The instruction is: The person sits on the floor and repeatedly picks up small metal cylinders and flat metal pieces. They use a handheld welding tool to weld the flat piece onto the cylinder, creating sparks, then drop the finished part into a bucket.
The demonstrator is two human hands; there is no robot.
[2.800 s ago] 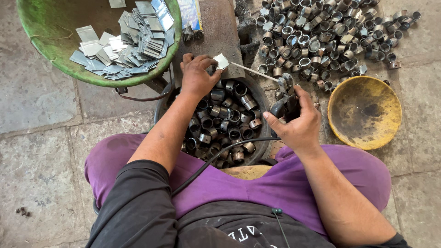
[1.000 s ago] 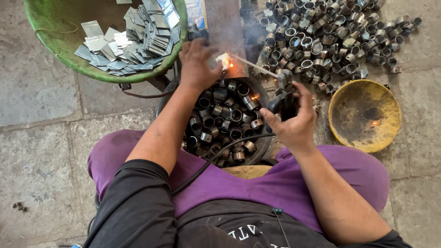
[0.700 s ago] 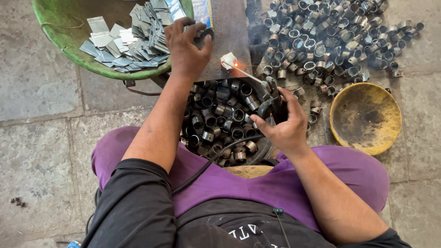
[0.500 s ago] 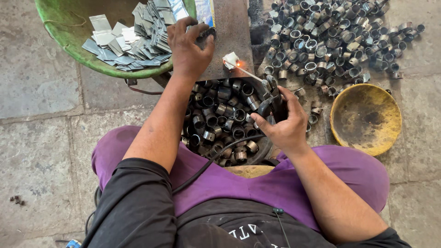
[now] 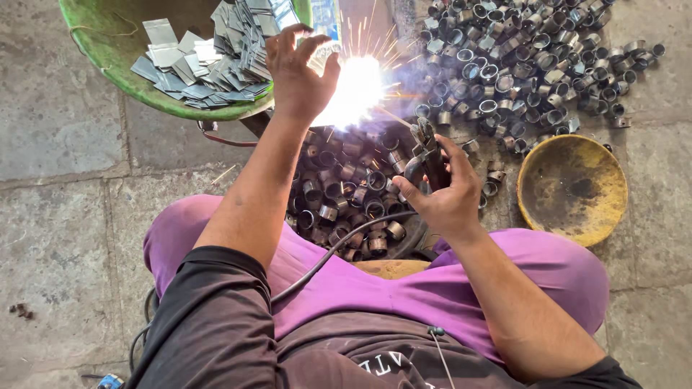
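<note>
Head view | left hand [image 5: 297, 70] hovering with fingers spread beside bright white welding flash [image 5: 358, 90] | right hand [image 5: 443, 194] gripping dark electrode holder [image 5: 427, 151] below flash | short grey metal rings [image 5: 353, 194] lying below flash

The electrode holder [image 5: 425, 155] is a dark clamp, held tilted up and to the left, cable [image 5: 339, 248] trailing back over the lap. Its thin rod [image 5: 396, 117] runs into a blinding white arc [image 5: 357, 90] throwing sparks, so the piece being welded is washed out.
</note>
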